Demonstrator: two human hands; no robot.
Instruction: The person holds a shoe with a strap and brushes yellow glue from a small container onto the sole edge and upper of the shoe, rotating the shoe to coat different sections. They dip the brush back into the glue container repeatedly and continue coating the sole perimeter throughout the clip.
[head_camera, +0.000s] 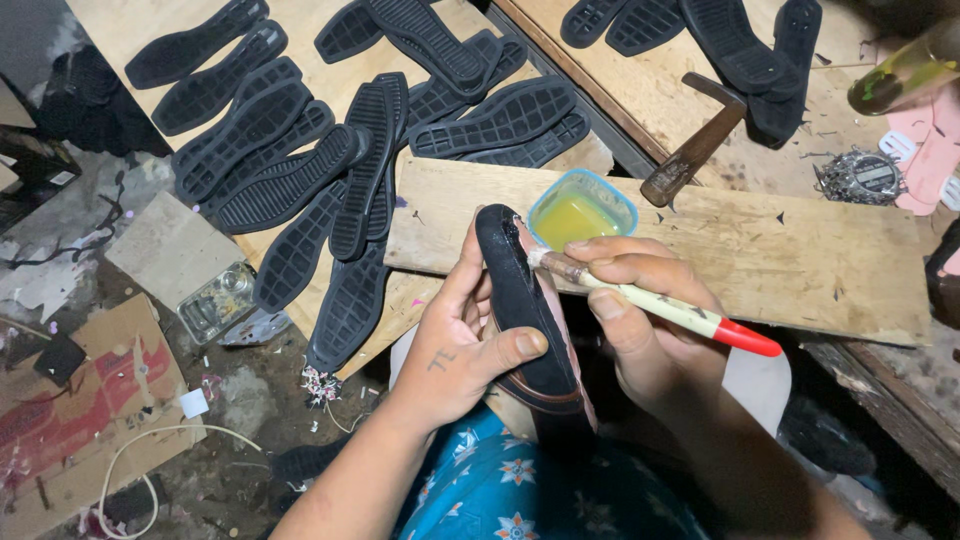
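The left hand (455, 345) is wrapped around a black shoe (520, 300), thumb pressed on its side, over the lap. The right hand (640, 300) pinches a brush (650, 303) with 1 red end; its tip seems to touch the shoe. A small tub of yellow glue (582, 210) sits just behind, on a wooden board (780, 250).

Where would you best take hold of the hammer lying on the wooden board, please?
Grip the hammer by the upper part of its wooden handle, coming from above. It lies flat and slanted, heavy head low beside the glue tub, and its handle end points up-right, free of the black soles.
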